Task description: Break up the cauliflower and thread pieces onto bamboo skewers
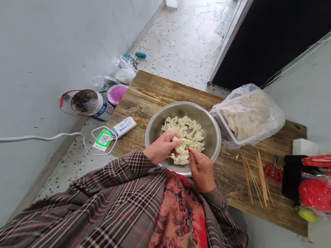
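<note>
A wide steel bowl (152, 129) stands on the table in front of me, with pale cauliflower florets (183, 126) in it. Over its near side, my left hand (164, 148) is closed on a cauliflower floret (183, 151). My right hand (202, 169) faces it, thumb and fingers pinched together at the floret's right edge. Whatever is between those right fingertips is too small and hidden to make out. Loose thin wooden skewers (262, 180) lie on the table to the right of the bowl.
On the wooden table (146, 89) are a bagged tub of greyish-brown food (246, 114), red-handled scissors (273, 171), a black container (292, 175) and a white power strip (124, 127) with a corded QR tag (103, 140). A bucket (88, 103) stands left of the table.
</note>
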Motion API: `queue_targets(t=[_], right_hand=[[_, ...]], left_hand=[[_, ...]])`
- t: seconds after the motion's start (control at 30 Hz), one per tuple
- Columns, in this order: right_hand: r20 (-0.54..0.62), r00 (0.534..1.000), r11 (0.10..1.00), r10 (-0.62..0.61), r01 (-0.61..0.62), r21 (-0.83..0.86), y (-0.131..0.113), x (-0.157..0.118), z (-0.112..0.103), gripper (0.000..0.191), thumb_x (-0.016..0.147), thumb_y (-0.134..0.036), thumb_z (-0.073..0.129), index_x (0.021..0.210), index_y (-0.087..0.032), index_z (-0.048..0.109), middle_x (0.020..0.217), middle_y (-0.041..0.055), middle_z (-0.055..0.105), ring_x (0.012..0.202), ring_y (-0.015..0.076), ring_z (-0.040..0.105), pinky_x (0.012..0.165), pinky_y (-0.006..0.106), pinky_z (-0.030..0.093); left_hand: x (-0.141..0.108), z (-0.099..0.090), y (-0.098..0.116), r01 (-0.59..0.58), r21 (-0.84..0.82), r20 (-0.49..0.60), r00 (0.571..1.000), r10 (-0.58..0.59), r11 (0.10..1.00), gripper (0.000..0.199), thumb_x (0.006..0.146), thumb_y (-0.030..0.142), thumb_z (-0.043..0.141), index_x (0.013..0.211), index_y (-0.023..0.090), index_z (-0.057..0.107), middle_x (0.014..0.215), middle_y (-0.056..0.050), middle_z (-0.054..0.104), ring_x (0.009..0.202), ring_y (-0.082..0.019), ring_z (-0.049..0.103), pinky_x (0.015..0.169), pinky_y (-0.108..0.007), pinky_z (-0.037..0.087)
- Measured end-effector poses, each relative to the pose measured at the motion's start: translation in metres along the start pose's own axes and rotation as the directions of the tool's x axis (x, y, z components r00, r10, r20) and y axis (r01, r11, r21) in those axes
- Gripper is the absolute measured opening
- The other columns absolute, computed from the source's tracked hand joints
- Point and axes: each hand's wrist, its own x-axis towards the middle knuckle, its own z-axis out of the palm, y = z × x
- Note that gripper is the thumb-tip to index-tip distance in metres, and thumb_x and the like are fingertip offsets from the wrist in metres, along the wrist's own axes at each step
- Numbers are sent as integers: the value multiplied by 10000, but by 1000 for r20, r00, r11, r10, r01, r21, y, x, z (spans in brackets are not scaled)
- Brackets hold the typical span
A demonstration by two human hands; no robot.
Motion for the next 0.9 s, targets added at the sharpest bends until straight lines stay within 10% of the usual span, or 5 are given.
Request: queue_targets(t=[0.57, 0.9], right_hand=[[121, 992, 981, -19, 42, -188, 3, 6, 7, 313, 899, -109, 360, 980, -161, 658, 911, 106, 716, 843, 204, 661, 753, 290, 494], [250, 906, 835, 341, -415, 362, 7, -16, 18, 302, 917, -371, 468, 1003, -177, 682, 630, -8, 575, 467, 112, 511, 498, 237, 422]], left_hand=[[1, 1, -16, 5, -19, -21, 1000, -6, 1000, 355, 673, 405, 743, 788, 148, 527, 586, 50, 495, 464, -46, 431, 410, -167, 378], [6, -18, -19, -29, 83, -117, 992, 39, 996, 327, 708, 411, 707, 853, 140, 596, 658, 20, 551, 524, -62, 481, 451, -175, 402]])
